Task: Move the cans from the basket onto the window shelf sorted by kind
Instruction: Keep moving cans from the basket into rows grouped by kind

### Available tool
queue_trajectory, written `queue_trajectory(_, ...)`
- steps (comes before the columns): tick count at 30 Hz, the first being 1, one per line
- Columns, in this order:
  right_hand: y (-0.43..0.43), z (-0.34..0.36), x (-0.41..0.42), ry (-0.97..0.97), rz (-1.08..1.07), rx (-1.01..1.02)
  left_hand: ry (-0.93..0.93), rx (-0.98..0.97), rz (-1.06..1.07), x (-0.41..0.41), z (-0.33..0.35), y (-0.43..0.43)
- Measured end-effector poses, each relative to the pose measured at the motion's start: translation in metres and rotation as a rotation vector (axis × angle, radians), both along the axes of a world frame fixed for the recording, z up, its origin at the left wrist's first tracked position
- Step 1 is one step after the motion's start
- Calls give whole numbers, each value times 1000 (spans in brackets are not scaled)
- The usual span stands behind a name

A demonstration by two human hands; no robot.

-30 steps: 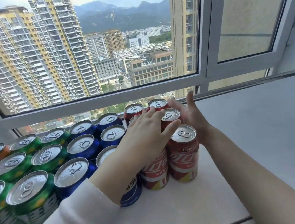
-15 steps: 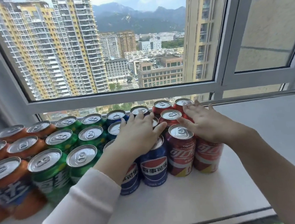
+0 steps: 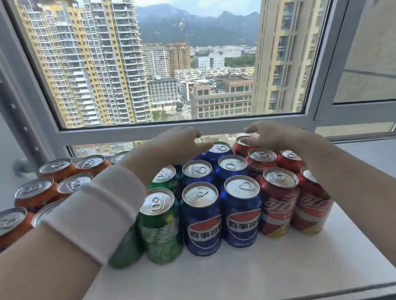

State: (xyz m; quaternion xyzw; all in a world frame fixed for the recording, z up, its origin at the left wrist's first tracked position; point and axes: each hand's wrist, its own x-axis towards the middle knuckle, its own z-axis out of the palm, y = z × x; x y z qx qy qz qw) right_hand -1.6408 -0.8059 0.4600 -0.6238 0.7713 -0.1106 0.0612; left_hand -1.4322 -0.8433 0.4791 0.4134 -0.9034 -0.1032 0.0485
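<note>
The left hand [image 3: 175, 146], in a white cuff [image 3: 97, 213], and the bare right hand [image 3: 271, 135] hung over the far row of cans, both with fingers loosely bent and gripping nothing. Whether the right fingertips touched the farthest red lid could not be told. Beneath them the cans stood upright in packed groups on the white window shelf [image 3: 227, 279]: red Coca-Cola cans [image 3: 280, 204] at right, then blue Pepsi cans [image 3: 202, 223], green cans [image 3: 159, 227] and orange cans [image 3: 35, 195] at far left, all below the window frame [image 3: 166, 128].
</note>
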Motion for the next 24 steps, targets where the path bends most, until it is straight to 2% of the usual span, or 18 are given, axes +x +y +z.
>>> queue_trajectory(4, -12, -2, -5, 39, 45, 74, -52, 10, -80, -31, 0, -17)
queue_trajectory(7, -19, -3, -10, 15, 57, 39, -90, -4, -122, -47, -4, -27)
queue_trajectory(16, -28, 1, -20, 67, 169, 61, -60, -8, -181, -68, -10, -41)
queue_trajectory(24, -7, 8, -63, 0, 20, 1, -88, -86, -262, -103, -15, -43)
